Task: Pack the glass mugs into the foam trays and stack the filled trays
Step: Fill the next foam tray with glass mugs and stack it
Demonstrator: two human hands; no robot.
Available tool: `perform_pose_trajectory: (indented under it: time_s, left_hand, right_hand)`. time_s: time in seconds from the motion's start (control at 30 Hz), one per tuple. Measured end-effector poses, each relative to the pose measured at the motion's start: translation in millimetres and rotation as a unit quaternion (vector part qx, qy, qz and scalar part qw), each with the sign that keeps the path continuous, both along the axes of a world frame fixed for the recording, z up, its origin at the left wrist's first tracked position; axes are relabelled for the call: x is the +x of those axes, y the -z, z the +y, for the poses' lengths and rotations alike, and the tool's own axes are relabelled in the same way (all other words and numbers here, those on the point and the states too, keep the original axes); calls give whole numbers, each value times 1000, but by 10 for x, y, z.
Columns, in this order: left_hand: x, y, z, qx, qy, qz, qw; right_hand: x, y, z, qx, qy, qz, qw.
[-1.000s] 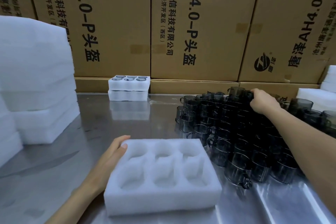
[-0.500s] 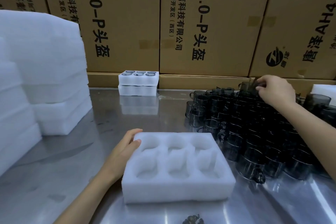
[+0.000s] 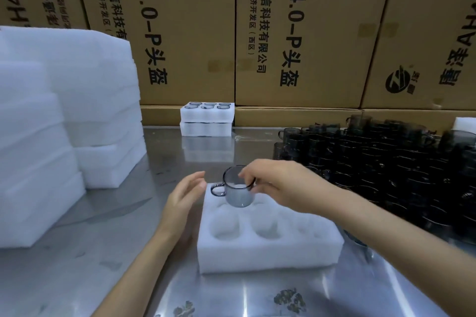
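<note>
Glass mug (image 3: 238, 189) in right hand (image 3: 280, 183), above foam tray (image 3: 268, 249)

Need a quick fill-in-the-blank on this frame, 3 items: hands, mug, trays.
1. The right hand holds a glass mug by its ____.
2. The mug's handle points toward the ____ hand.
3. The foam tray beneath the mug has ____ mugs seated in it.
4. The filled trays by the cardboard boxes are stacked ____ high.

Missing words: rim; left; no; two
</note>
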State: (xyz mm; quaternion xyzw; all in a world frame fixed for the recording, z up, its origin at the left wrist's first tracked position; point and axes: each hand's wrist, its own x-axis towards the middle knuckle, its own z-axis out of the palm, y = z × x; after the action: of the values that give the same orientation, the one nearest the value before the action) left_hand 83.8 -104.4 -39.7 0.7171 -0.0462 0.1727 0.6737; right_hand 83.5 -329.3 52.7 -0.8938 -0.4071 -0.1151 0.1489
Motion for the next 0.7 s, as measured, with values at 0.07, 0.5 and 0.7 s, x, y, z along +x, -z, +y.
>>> perform_pose_trajectory:
  time_s: [0.07, 0.5, 0.7]
  left_hand:
    - [-45, -10, -22, 31, 6, -31, 999]
    - [-143, -75, -81, 170, -76, -161, 969]
    - [-150, -72, -70, 150, -68, -144, 976]
  right_hand:
    - [15, 46, 45, -12, -2, -18, 1000]
    - [188, 233, 191, 97, 78, 132, 983]
    - [204, 312, 321, 119, 86, 158, 976]
